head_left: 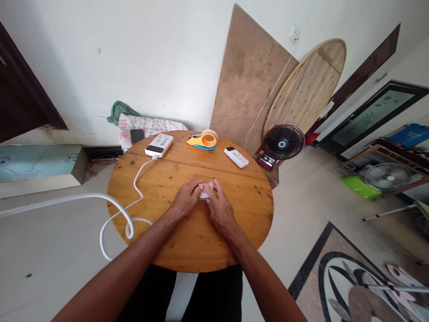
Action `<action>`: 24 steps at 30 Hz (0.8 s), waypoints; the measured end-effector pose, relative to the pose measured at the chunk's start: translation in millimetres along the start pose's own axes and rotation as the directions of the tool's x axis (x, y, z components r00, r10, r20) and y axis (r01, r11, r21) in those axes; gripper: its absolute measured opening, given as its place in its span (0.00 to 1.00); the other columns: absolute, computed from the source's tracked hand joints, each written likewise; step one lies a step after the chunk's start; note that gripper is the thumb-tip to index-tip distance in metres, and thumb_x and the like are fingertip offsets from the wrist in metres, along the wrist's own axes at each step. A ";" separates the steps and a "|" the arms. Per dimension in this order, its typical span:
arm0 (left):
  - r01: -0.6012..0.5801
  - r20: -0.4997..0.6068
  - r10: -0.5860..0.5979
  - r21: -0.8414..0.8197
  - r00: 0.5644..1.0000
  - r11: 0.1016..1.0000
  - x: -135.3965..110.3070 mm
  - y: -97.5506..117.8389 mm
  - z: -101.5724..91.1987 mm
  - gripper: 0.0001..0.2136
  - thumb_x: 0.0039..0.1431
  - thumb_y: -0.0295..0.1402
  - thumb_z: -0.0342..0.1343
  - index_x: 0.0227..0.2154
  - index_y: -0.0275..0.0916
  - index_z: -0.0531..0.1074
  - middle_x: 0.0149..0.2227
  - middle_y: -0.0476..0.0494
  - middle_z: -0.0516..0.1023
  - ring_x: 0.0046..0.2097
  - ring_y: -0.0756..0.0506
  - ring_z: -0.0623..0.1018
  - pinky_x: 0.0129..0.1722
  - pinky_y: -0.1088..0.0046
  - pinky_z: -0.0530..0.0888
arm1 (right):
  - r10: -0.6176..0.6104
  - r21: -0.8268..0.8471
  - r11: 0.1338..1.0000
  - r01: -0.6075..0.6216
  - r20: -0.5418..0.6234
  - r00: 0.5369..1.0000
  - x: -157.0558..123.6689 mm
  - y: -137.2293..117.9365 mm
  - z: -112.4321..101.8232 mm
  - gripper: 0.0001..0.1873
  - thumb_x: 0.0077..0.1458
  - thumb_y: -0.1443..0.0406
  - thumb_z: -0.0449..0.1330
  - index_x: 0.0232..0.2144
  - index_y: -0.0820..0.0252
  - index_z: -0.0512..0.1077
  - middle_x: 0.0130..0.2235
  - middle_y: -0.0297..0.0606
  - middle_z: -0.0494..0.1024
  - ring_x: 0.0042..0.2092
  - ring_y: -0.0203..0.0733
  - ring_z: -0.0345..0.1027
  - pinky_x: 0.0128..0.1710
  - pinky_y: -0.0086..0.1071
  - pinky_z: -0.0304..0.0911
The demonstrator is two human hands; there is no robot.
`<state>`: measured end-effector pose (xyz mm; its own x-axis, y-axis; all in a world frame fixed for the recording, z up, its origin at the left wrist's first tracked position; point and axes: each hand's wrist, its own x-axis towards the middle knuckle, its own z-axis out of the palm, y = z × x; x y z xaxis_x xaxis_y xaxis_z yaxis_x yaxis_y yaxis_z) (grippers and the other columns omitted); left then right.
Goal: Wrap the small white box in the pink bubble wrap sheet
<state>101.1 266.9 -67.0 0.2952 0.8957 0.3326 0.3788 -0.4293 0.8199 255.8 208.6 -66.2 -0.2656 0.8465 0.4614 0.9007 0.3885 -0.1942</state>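
So from the head cam, both hands are close together right around the middle of the table (201, 250), pinched onto a small white object (203, 195). The left hand (186, 197) has it from one side and the right hand (221, 210) from the other, thumbs in near the top of it. Honestly there isn't much of the thing to see: it's plain white, pretty compact, and the clearest bit is a pale lower edge peeking out between the thumbs. The fingers hide the rest, so I can't tell what it is, or whether it's touching the wood or held just above it.

Further back on the same round wooden top there's a white power bank (159, 145) with a dark panel at one end and blue-ish printing, plus a white cable (135, 181) plugged into that end. Near the far edge sits a yellow-orange and blue tape dispenser (203, 140) with a roll in it. Over on the right lies a second white device (236, 157), slimmer, also with a dark end and some printing.
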 end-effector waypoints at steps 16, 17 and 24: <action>-0.009 -0.110 -0.003 -0.105 0.994 0.994 -8.6 -14.2 12.0 0.25 0.57 0.37 0.51 0.56 0.34 0.63 0.54 0.33 0.70 0.54 0.40 0.71 0.55 0.56 0.68 | 0.038 0.103 0.994 -0.025 -0.121 0.992 9.2 11.0 1.4 0.16 0.60 0.67 0.53 0.49 0.55 0.73 0.58 0.45 0.63 0.55 0.45 0.61 0.53 0.40 0.62; -0.012 -0.100 0.000 -0.116 0.995 0.993 -8.5 -13.9 12.2 0.25 0.57 0.37 0.51 0.57 0.34 0.62 0.54 0.33 0.70 0.55 0.40 0.70 0.56 0.56 0.67 | 0.039 0.092 0.995 -0.027 -0.124 0.991 9.9 10.6 1.0 0.16 0.60 0.67 0.53 0.49 0.54 0.73 0.58 0.45 0.63 0.55 0.46 0.61 0.54 0.41 0.61; -0.074 -0.062 0.068 -0.100 0.996 0.992 -6.7 -5.5 8.6 0.22 0.60 0.34 0.46 0.57 0.34 0.62 0.57 0.35 0.67 0.59 0.42 0.66 0.60 0.57 0.63 | 0.044 0.042 0.998 -0.038 -0.145 0.988 12.8 6.4 -0.4 0.14 0.58 0.67 0.56 0.46 0.54 0.74 0.55 0.43 0.66 0.55 0.46 0.57 0.54 0.41 0.55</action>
<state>104.6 262.3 -77.8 0.2654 0.8697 0.4161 0.2661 -0.4809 0.8354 258.3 221.7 -61.2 -0.1729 0.8009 0.5733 0.8950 0.3707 -0.2479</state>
